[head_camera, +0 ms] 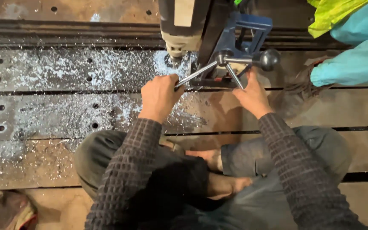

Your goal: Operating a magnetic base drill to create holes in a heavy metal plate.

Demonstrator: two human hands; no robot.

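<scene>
Left hand (160, 96) around drill handle (196, 73)

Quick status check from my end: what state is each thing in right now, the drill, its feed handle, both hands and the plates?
Magnetic drill: upright on the steel plate, bit end down at the surface.
Feed handle: spokes held by both hands.
Left hand: closed around one spoke.
Right hand: gripping another spoke.
Steel plate: drilled with holes, covered in metal shavings.
Black knob: free, untouched.
</scene>
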